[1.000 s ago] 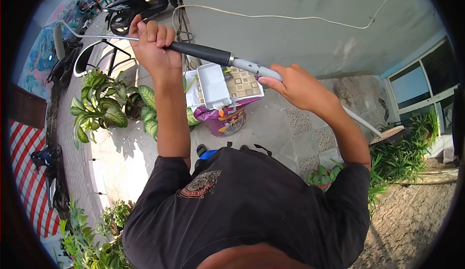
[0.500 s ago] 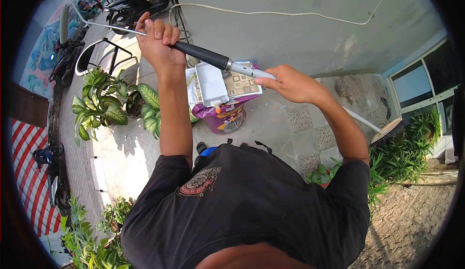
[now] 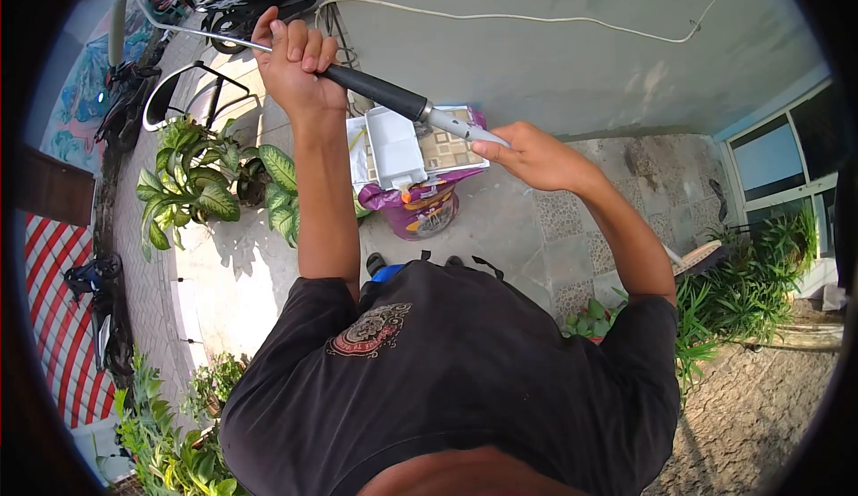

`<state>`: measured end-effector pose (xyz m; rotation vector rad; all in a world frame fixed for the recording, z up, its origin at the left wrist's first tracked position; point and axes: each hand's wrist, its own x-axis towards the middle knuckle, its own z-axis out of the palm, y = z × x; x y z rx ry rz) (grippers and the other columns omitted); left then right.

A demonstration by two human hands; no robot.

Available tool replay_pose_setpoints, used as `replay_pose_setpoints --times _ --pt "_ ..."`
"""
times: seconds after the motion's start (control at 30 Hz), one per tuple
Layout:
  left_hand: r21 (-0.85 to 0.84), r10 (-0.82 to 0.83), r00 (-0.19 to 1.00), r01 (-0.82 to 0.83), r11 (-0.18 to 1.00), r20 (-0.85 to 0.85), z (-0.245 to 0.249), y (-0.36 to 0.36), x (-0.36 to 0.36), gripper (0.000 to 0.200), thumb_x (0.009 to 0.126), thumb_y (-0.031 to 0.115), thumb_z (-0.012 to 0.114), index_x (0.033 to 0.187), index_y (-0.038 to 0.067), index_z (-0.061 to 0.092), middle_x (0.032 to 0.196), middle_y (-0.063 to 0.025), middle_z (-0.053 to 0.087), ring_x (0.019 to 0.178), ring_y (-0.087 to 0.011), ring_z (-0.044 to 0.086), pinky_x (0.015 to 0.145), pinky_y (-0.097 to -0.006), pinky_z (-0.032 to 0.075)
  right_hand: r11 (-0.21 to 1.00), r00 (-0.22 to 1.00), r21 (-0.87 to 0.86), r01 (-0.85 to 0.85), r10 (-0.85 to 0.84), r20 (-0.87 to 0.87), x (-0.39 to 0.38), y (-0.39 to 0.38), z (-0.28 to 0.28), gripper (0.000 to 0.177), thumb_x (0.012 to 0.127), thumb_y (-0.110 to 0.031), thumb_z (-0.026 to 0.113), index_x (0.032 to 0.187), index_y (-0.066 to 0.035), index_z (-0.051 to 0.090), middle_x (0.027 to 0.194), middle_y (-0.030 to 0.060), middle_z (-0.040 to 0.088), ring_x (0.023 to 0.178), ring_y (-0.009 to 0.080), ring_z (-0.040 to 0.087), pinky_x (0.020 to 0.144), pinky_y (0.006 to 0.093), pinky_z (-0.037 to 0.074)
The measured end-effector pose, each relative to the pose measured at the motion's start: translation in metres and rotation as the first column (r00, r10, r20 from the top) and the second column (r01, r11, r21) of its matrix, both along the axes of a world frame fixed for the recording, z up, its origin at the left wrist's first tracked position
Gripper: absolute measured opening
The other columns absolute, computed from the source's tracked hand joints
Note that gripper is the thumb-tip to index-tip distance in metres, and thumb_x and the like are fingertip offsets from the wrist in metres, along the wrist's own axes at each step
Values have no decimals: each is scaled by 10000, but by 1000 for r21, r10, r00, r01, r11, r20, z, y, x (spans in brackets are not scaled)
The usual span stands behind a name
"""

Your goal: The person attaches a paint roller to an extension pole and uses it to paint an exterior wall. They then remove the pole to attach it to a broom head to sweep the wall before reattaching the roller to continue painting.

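A paint roller [image 3: 374, 91] with a black grip stretches diagonally in front of me, its pale roller sleeve [image 3: 117, 31] out at the upper left. My left hand [image 3: 299, 63] is wrapped round the top of the black grip, where the metal rod comes out. The lower end of the grip meets a worn white pole [image 3: 460, 126]. My right hand [image 3: 534, 158] is closed round this pole just below the joint. Past my right forearm, a broom head [image 3: 699, 258] shows at the pole's far end.
Below the roller, a white paint tray [image 3: 394, 152] lies on a patterned board over a purple bucket [image 3: 420, 214]. A grey wall [image 3: 554, 58] with a loose cable [image 3: 500, 17] stands ahead. Potted plants [image 3: 201, 183], motorcycles [image 3: 255, 0] and a window [image 3: 773, 161] surround the area.
The roller sleeve and my left hand have risen slightly. At the other end, the broom head has shifted up and a little left. Both hands keep their grip.
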<state>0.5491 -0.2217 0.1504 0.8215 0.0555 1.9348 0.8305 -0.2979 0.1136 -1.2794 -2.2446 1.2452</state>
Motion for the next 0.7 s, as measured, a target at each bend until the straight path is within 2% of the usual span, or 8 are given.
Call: replay_pose_setpoints --times 0.23,0.33,0.4,0.47,0.53,0.57,0.67,0.7 --pt "120 -199 979 193 974 43 -5 7 7 189 1052 121 388 1160 66 534 606 25 357 439 -47 308 405 -201 285 914 999 -403 -36 28 -24 6 4 -1 526 1015 -488 464 801 -14 541 576 -8 386 577 116 387 553 329 365" --pt "58 -102 992 99 993 67 -10 8 8 189 1042 146 414 1156 50 531 604 23 355 426 -44 297 400 -194 270 927 1000 -374 -17 25 15 5 2 -6 537 1014 -492 463 822 2 553 598 20 425 594 132 430 576 342 391" --pt "70 -123 990 118 991 73 -9 3 5 194 1034 171 424 1132 50 541 614 16 365 453 -59 324 426 -213 308 999 992 -37 -20 16 -123 -1 -12 -5 481 1020 -475 461 791 -53 488 584 -40 382 531 94 365 495 297 336" --pt "73 -141 987 135 988 81 -6 -8 6 203 1026 196 434 1107 50 550 625 8 375 480 -73 351 452 -232 347 1000 992 2 -12 12 -128 1 -16 -7 471 1018 -460 469 821 -33 506 592 -18 397 548 116 383 515 325 348" --pt "-38 -62 996 65 997 59 -1 -20 11 199 1009 244 455 991 74 556 654 -8 396 570 -115 407 532 -290 388 999 991 35 -5 10 -136 0 -22 -10 463 1017 -444 478 852 -14 524 599 3 412 565 138 401 534 354 360" --pt "-242 46 999 -38 970 29 -1 -21 8 256 1027 324 398 904 121 494 680 -36 453 577 -164 410 561 -335 397 999 997 38 23 -20 -69 -3 -26 -6 446 1013 -428 489 885 -4 541 599 40 437 556 174 418 542 376 365" --pt "-515 235 971 -184 837 35 10 -31 23 287 1034 333 399 823 140 430 673 -21 432 573 -151 406 573 -321 385 993 995 77 92 -94 26 -11 -35 6 410 1007 -399 507 934 0 567 601 111 482 545 252 448 554 406 372" --pt "-496 204 979 -173 851 9 3 -30 19 343 1046 319 375 752 143 390 617 5 349 540 -122 327 518 -283 336 985 989 113 132 -139 51 -13 -37 8 388 1004 -385 513 948 -7 577 604 146 502 543 294 461 557 414 373"
